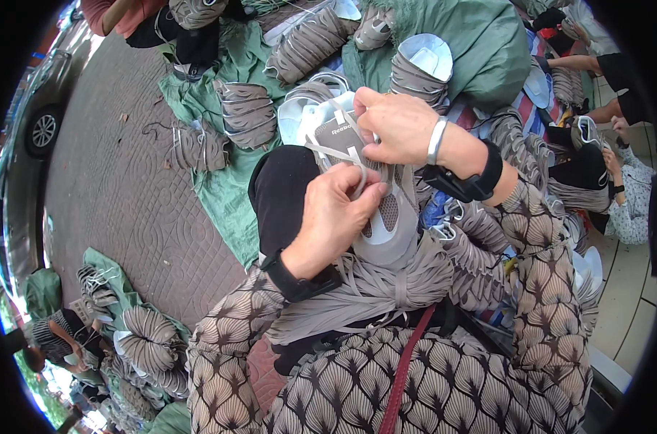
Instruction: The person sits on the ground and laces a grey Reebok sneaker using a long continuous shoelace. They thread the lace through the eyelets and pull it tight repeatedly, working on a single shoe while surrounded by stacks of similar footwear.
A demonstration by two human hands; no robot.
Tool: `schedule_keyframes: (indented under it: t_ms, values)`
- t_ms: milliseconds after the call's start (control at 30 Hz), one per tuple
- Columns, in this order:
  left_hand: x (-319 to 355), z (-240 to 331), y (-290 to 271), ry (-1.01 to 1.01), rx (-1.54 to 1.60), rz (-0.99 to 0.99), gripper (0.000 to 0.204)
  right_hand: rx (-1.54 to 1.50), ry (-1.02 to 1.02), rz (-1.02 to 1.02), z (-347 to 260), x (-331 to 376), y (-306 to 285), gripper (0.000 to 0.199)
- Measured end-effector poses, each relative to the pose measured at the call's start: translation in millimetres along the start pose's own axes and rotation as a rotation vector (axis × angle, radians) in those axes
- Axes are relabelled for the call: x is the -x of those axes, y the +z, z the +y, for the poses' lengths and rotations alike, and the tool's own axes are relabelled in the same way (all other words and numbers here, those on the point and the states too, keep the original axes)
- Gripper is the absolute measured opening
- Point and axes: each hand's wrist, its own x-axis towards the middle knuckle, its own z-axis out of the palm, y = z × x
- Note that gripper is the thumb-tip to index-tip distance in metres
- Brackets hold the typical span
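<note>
A grey shoe upper (391, 230) with pale trim and mesh panels lies over my lap, its toe toward me. Across its grey tongue (336, 135) runs a flat light-grey shoelace (327, 150). My left hand (336, 210) is closed in a pinch on a loop of this lace, low on the tongue. On the far right side of the tongue my right hand (404, 130) is closed, fingers curled; what lies between its fingertips is hidden. Under the toe, a thick bundle of grey laces (408, 286) is tied together across my thighs.
Rolled stacks of grey shoe uppers (247, 114) lie on green sacking (227, 210) ahead. A bulging green sack (459, 43) stands behind them. More uppers (477, 246) are piled at my right. Other people sit around, and a parked car (35, 145) is at left.
</note>
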Motion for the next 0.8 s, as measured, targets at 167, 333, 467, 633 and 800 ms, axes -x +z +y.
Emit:
schedule_keyframes:
  t_ms: [167,333,467,633,800]
  values:
    - [3,-2,19,0.253,-0.188,0.144,0.013,-0.237,-0.012,0.118,8,-2,12,0.013]
    - [1,-5,22,0.42,-0.464,0.154,0.017,-0.042,0.044,0.072,-3,4,6,0.012]
    - [3,-6,22,0.446,-0.534,0.118,0.018,0.228,-0.057,0.047,-9,5,1,0.011]
    - [3,-7,22,0.473,-0.585,0.111,0.025,0.029,-0.091,0.224,0,-1,17,0.012]
    - [2,-4,24,0.461,-0.724,0.109,0.035,-0.46,-0.189,0.405,24,-21,34,0.007]
